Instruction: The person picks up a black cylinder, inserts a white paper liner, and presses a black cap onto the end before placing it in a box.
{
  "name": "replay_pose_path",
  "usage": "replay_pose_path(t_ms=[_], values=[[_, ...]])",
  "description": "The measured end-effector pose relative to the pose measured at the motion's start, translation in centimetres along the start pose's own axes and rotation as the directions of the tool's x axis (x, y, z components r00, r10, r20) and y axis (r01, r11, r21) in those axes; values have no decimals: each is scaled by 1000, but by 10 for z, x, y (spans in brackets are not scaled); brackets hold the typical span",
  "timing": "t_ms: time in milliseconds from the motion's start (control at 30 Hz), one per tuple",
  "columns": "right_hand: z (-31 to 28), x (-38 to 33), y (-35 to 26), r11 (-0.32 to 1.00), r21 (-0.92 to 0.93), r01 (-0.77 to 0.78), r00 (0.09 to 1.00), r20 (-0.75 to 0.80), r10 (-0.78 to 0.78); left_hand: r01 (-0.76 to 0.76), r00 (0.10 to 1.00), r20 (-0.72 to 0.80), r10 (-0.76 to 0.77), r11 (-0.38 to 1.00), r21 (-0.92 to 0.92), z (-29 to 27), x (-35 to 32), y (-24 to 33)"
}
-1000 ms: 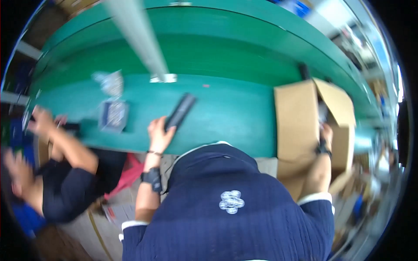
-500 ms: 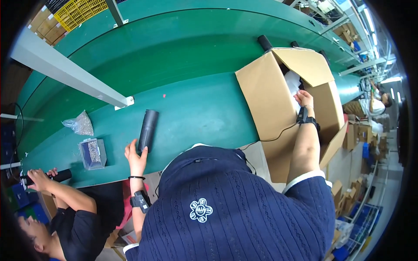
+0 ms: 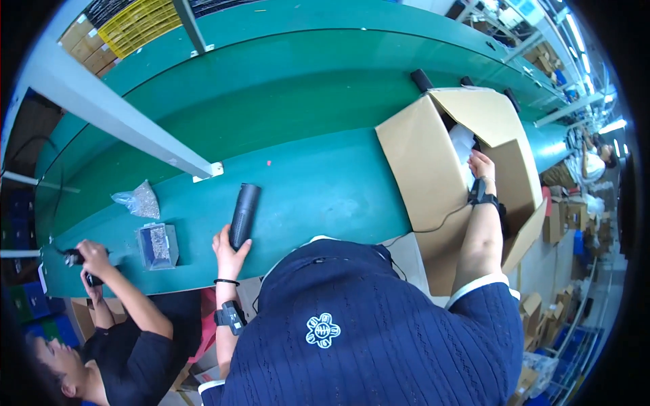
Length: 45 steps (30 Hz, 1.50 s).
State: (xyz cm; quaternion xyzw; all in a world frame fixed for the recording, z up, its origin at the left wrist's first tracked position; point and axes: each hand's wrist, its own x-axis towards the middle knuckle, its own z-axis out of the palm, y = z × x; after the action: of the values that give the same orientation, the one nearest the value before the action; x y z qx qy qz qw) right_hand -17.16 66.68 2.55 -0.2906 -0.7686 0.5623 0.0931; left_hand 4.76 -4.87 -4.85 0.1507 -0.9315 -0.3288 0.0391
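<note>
A black ribbed cylinder (image 3: 246, 210) lies slantwise on the green bench top. My left hand (image 3: 229, 252) grips its near end, thumb on one side and fingers on the other. On the right stands an open cardboard box (image 3: 423, 159) with its flaps folded out. My right hand (image 3: 482, 164) is at the box's opening, its bent fingers closed on white wrapping material (image 3: 462, 141) inside. What lies deeper in the box is mostly hidden.
Left of the cylinder sit a clear bin (image 3: 158, 245) and a plastic bag (image 3: 143, 201), both with small grey pieces. A co-worker (image 3: 135, 328) handles a dark part at far left. A grey post (image 3: 145, 132) meets the bench. Behind the box lie black cylinders (image 3: 421, 80).
My left fingers have closed round the near end of the cylinder. My right hand stays at the box opening. The co-worker's hands have shifted with their dark part. The whole view has moved slightly.
</note>
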Motion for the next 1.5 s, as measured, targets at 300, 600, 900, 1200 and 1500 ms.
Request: replay_pose_path(t_ms=[300, 600, 900, 1200, 1500], values=[[-78, 67, 71, 956, -241, 170, 985, 27, -168, -125, 990, -96, 104, 961, -248, 3, 6, 20], [-51, 54, 53, 939, -307, 153, 981, 166, -106, -197, 980, -49, 191, 960, -199, -55, -8, 93], [-24, -26, -4, 905, -336, 260, 963, 19, -270, -310, 950, -89, 298, 886, -344, -26, 11, 96], [-6, -88, -47, 937, -309, 164, 986, 25, -165, -123, 971, -13, 238, 456, -882, 21, 25, 89], [29, -114, -90, 867, -213, 450, 859, -162, -485, 69, 971, 80, -224, -58, -996, 0, 37, 84]])
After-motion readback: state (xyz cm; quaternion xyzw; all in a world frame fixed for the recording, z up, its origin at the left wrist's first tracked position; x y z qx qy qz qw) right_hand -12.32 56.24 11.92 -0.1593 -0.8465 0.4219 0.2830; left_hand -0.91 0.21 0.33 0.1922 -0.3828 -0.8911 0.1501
